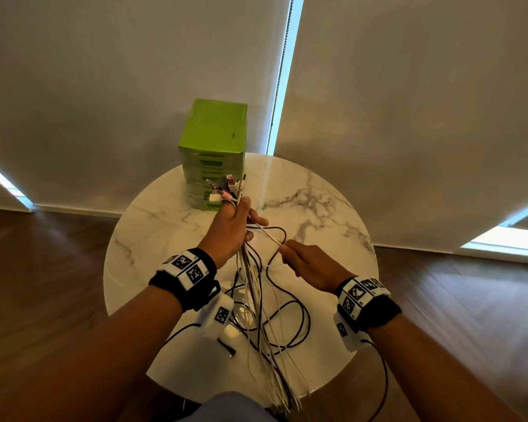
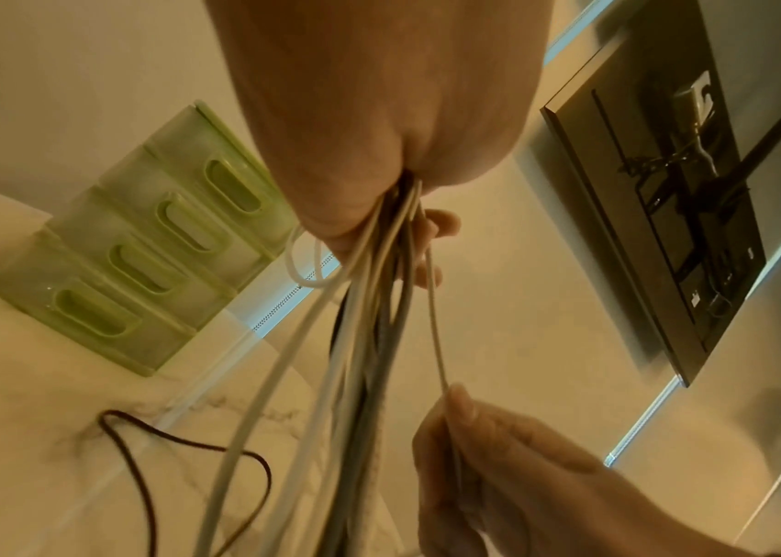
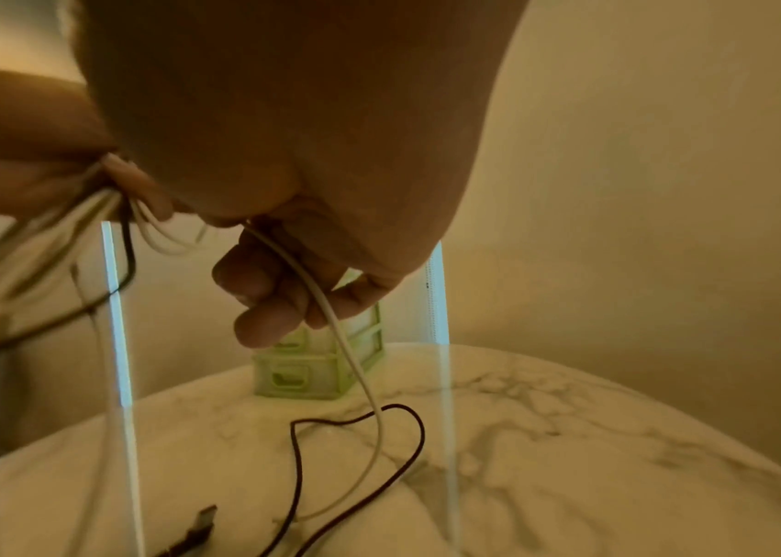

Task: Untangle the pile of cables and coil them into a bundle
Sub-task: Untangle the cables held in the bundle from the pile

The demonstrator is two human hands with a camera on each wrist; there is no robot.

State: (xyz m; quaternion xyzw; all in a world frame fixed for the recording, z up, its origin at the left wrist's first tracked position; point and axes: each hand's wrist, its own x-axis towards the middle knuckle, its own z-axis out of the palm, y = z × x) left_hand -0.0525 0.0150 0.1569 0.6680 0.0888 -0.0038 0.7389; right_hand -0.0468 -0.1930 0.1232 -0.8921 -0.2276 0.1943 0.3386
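My left hand (image 1: 238,226) is raised over the round marble table (image 1: 333,208) and grips a bundle of white and dark cables (image 1: 253,278). Their plug ends (image 1: 226,190) stick up out of the fist. The strands hang down past the table's near edge. To the right, my right hand (image 1: 299,257) pinches a single white cable (image 1: 270,237) that runs taut up to the left fist. In the left wrist view the bundle (image 2: 369,301) leaves the palm and the white cable (image 2: 436,331) runs down to the right hand's fingers (image 2: 464,410). In the right wrist view the same white cable (image 3: 345,339) trails down to the table.
A green plastic drawer unit (image 1: 212,147) stands at the table's far edge, just behind the left hand. A dark cable (image 1: 299,324) loops on the tabletop below the hands, a dark plug (image 3: 202,527) beside it. Blinds hang behind; wooden floor surrounds the table.
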